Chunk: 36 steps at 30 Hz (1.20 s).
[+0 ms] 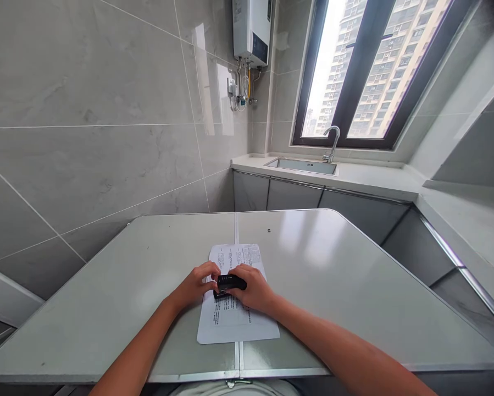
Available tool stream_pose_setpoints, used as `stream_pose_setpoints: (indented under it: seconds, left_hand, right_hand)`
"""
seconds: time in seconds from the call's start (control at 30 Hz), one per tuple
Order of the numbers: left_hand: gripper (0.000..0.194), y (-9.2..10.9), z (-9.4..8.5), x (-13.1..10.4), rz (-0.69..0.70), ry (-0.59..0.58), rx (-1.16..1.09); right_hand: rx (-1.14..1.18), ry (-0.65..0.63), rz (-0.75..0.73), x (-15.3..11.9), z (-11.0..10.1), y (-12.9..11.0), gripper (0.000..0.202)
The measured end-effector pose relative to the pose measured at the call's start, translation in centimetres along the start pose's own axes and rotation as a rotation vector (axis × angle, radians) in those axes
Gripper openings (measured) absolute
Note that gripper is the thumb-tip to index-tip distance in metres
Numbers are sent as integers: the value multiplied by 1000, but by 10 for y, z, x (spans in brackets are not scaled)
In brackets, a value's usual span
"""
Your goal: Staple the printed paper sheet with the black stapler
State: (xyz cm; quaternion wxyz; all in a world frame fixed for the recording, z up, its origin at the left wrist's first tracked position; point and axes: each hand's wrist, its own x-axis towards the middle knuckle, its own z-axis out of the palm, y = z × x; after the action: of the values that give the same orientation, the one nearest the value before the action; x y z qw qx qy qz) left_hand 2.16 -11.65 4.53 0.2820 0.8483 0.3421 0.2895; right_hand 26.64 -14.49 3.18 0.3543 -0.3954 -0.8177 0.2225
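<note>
A black stapler [230, 282] is held over printed paper [238, 324] lying on the table. My right hand [253, 289] wraps round the stapler's right end, thumb below and fingers above. From the other side, the curled fingers of my left hand [199, 283] grip its left end. A dark lower part of the stapler shows just under the upper arm at the left; I cannot tell whether the two parts are fully apart. Lines of print run across the paper, and my hands hide its middle.
The pale folding table [106, 319] has a metal seam down its middle. Tiny dark bits [268, 230] lie beyond the paper. Behind stand a counter [366, 176] with a sink [302, 165] and faucet [332, 143]. A tiled wall [106, 165] borders the left.
</note>
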Motion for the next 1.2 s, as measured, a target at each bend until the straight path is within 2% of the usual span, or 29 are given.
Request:
stream_pose_setpoints:
  seconds: [0.1,0.17,0.23,0.37,0.47,0.57,0.67,0.77,0.83,0.93,1.03,1.2]
  left_hand:
    - [9,2,1,3,-32,128,53]
    - [13,3,3,5,-34,171,121]
    - [23,1,5,6,-3,120,216]
    - [49,-9,12,4,35,-66,392]
    - [55,-18,16,2,2,-105,410]
    - [55,-23,19,2,-8,-85,388]
    - [54,-25,20,3,-14,-73,384]
    - [54,-25,20,3,-33,-93,397]
    - [54,-24,19,3,-50,-108,404]
    - [56,-23,19,4,-59,-123,409]
    - [56,-22,19,3,-27,-122,398]
    - [54,-17,18,3,-11,-124,388]
  right_hand:
    - [56,110,75,5,-12,1,26]
    - [71,177,140,10,-30,8,25]
    - [36,225,206,14,-54,24,24]
    - [-129,301,337,9,-105,72,28]
    - [-117,209,389,-1,-133,99,32]
    - [-49,-1,379,-8,-148,103,34]
    - [29,-218,304,-9,-148,90,34]
    - [30,-307,249,-6,-137,76,33]
    - [3,-304,244,-3,-127,72,32]
    - [-30,-223,204,0,-115,71,32]
    - [-72,-148,141,0,-106,71,45]
    - [-169,-166,69,1,-97,70,48]
